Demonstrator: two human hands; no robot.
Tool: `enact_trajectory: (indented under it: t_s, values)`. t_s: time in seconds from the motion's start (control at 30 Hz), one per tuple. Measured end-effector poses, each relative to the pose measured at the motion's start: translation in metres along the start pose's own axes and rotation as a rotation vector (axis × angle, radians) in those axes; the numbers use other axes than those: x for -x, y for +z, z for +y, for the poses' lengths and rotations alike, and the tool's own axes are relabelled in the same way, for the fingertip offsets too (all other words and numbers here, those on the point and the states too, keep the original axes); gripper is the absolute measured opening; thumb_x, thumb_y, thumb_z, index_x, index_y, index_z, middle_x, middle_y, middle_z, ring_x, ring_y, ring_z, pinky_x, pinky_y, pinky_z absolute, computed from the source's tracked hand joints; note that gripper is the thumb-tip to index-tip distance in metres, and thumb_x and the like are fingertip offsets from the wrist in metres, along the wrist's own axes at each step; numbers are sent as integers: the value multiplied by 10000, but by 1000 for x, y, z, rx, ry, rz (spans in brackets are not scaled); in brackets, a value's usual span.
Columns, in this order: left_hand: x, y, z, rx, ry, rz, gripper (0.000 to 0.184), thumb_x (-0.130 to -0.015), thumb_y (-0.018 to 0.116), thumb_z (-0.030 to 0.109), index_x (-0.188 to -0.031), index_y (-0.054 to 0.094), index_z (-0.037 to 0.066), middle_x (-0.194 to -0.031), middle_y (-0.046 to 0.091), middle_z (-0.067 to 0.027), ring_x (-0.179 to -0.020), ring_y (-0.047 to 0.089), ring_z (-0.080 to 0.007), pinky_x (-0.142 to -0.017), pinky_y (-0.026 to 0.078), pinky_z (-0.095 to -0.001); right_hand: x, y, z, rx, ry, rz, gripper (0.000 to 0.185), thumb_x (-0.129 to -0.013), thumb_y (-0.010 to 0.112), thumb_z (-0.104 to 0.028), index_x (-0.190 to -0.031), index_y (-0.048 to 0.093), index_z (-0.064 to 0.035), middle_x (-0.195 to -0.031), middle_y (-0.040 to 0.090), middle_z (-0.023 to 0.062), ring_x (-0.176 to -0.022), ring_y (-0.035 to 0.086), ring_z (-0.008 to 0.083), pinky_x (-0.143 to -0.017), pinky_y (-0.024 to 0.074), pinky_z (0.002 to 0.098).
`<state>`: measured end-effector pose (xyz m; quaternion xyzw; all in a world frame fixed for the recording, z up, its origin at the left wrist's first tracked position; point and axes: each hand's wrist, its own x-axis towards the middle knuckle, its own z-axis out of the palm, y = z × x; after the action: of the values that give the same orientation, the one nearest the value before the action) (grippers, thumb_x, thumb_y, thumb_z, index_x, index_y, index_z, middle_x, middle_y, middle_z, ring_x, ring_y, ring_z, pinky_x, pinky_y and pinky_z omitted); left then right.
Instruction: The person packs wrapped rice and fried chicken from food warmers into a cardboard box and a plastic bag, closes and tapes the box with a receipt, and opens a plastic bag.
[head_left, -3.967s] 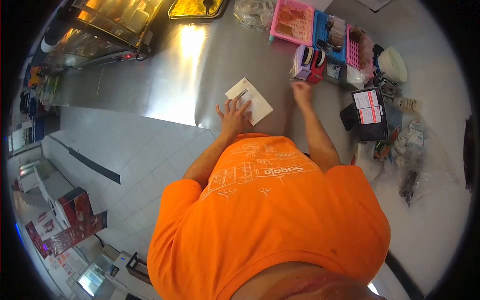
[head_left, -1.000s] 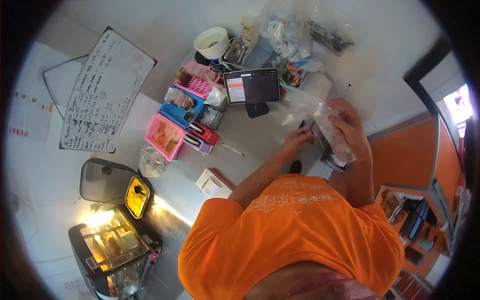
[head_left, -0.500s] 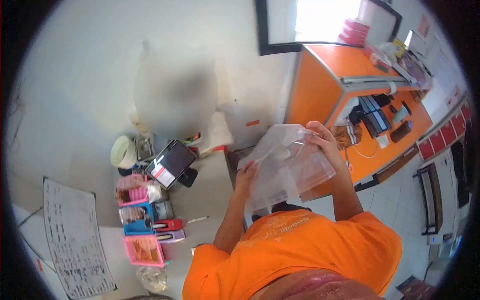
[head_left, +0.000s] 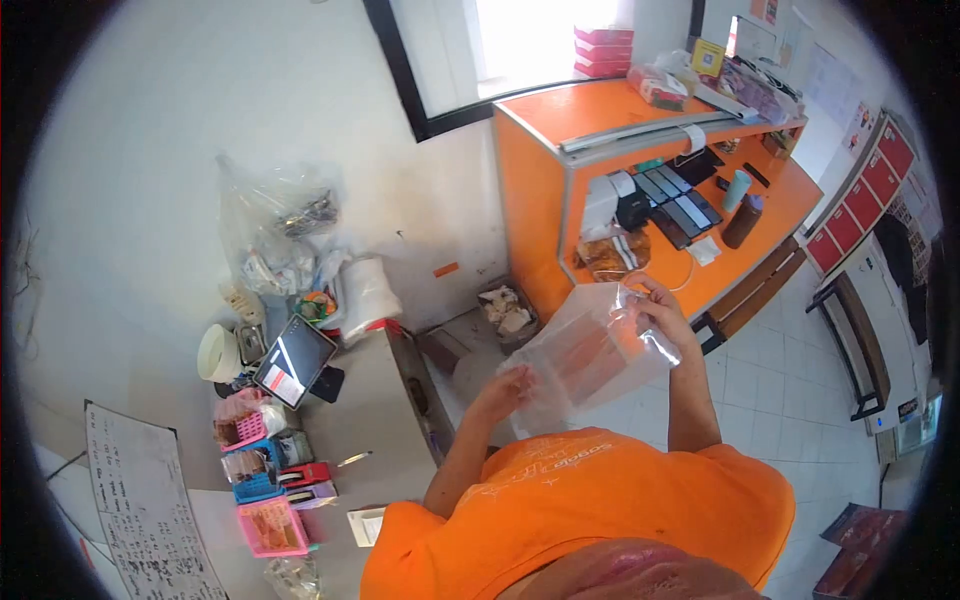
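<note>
A clear plastic bag [head_left: 590,345] is stretched between my two hands in front of the orange shirt, with light glinting on its right side. My right hand [head_left: 660,312] pinches the bag near its top right corner, fingers bent around the film. On the other side, my left hand [head_left: 505,393] has its fingers closed on the left part of the bag. The film is see-through, and nothing shows inside it.
To the left, a grey table [head_left: 375,425] holds a tablet on a stand [head_left: 295,360], coloured baskets [head_left: 270,527] and a pen [head_left: 354,459]. An orange counter [head_left: 540,190] rises ahead. A bin [head_left: 508,305] with crumpled paper stands between them. A wooden bench [head_left: 755,290] is at right.
The view has swung to the right, so the table and counter sit further left. The bag remains in both hands, now held at a flatter angle with its lower edge gathered closer to the shirt.
</note>
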<state>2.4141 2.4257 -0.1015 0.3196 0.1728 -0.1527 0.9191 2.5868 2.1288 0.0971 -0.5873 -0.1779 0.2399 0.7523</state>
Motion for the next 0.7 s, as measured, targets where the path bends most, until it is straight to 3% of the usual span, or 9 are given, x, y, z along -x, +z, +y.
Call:
enact_trajectory:
  t_s: [0.13,0.23,0.3,0.37,0.4,0.47,0.57,0.67,0.7]
  values:
    - [-21,57,-29,-123,152,270,238,-953,666,240,-1048,646,22,-1041,672,-109,-911,663,-222,-808,538,-379,46,-55,-32,127,117,126,303,-881,710,-129,-1155,591,-77,-926,717,67,-610,583,85,-549,448,222]
    - [-14,108,-56,-130,339,268,271,-933,692,235,-1058,641,1,-1005,689,-115,-868,680,-210,-747,551,-350,57,-142,31,1048,-403,447,329,-866,739,-206,-1132,617,-56,-965,731,113,-728,662,197,-660,514,306]
    - [-23,127,-71,-206,429,215,328,-925,698,248,-1090,636,-28,-1025,690,-134,-888,686,-217,-764,549,-333,78,-141,33,1369,-445,555,313,-854,748,-258,-1055,652,-39,-994,729,143,-794,682,248,-723,529,345]
    - [-35,128,-94,-377,432,238,408,-927,685,270,-1136,630,-77,-1078,680,-168,-954,682,-243,-855,536,-324,90,-114,41,1156,-195,336,273,-857,752,-256,-962,678,-15,-982,722,145,-837,679,227,-755,530,345]
    - [-49,120,-109,-582,395,279,374,-917,691,221,-1141,634,-73,-1103,673,-154,-968,671,-229,-867,528,-328,96,-96,51,763,58,72,242,-866,752,-229,-908,687,1,-954,716,132,-846,665,181,-755,524,325]
    - [-73,113,-139,-837,342,296,329,-893,703,145,-1146,644,-58,-1134,666,-125,-998,651,-204,-886,515,-333,97,-79,113,661,95,-215,256,-865,754,-230,-824,659,4,-842,681,98,-767,625,159,-729,514,318]
    - [-68,151,-148,-706,417,114,313,-851,726,112,-1135,666,-7,-1115,679,-81,-1056,625,-178,-891,505,-330,95,-64,117,515,-4,-126,293,-879,740,-234,-766,614,5,-784,654,66,-748,609,153,-718,513,335]
    - [-10,221,-113,-1095,285,155,302,-841,722,119,-1127,670,38,-1071,680,-67,-1046,617,-171,-886,497,-341,95,-78,88,745,39,-345,332,-880,724,-234,-726,560,11,-761,658,107,-731,631,200,-696,516,355]
    - [-6,214,-111,-1150,390,205,213,-842,719,126,-1030,686,31,-962,672,-55,-946,618,-176,-831,503,-337,102,-82,74,952,-154,-336,327,-875,720,-240,-723,559,1,-736,649,132,-702,639,243,-665,512,367]
